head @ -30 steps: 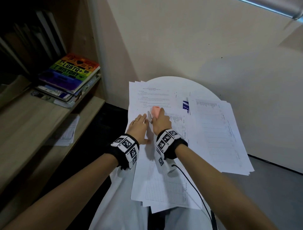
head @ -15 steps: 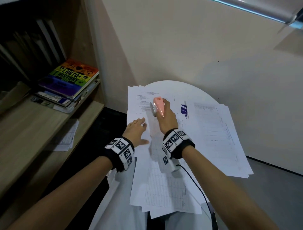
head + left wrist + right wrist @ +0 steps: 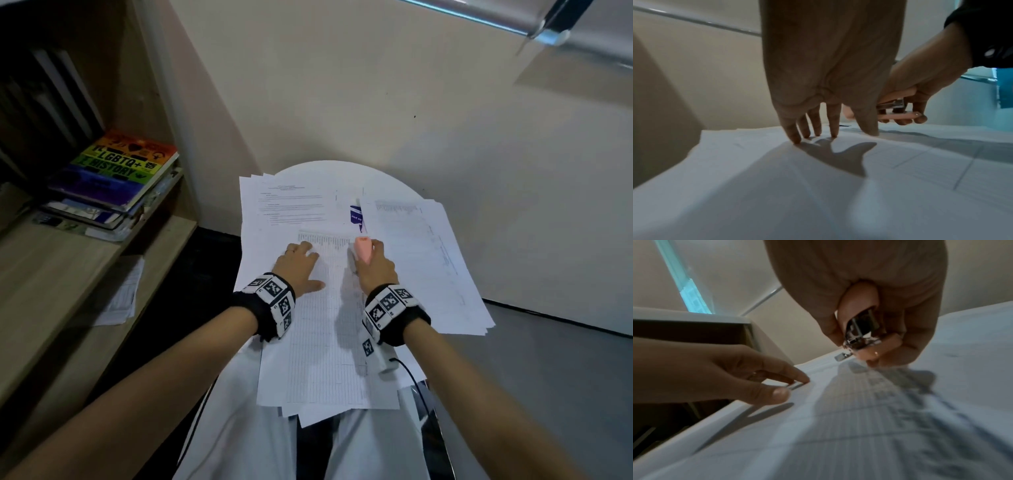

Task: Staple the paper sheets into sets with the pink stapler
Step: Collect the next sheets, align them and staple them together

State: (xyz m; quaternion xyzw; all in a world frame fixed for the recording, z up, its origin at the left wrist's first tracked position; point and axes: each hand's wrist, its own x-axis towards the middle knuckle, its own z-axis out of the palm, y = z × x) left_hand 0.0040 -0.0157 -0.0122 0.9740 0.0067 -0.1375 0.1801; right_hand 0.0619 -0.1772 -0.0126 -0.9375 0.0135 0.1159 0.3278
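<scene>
A gridded set of paper sheets (image 3: 325,342) lies in front of me on the round white table (image 3: 318,171). My left hand (image 3: 303,250) rests on its top left corner, the straight fingertips (image 3: 795,139) pressing the paper (image 3: 818,186). My right hand (image 3: 368,253) grips the pink stapler (image 3: 362,249) just above the set's top right corner. In the right wrist view the stapler (image 3: 861,331) points down at the gridded sheet (image 3: 859,426), with its metal mouth showing. The left wrist view shows the stapler (image 3: 898,104) in the right hand's fingers (image 3: 919,105).
A stack of text sheets (image 3: 291,205) lies at the back left, and another stack of sheets (image 3: 421,257) fans out on the right. Between them is a small blue box (image 3: 356,214). A wooden shelf (image 3: 68,267) with books (image 3: 113,178) stands on the left. A wall lies behind the table.
My right hand lifted the stapler off the gridded set's top left corner, swung it away, and now holds it by the top right corner. My left hand slid up onto the top left corner.
</scene>
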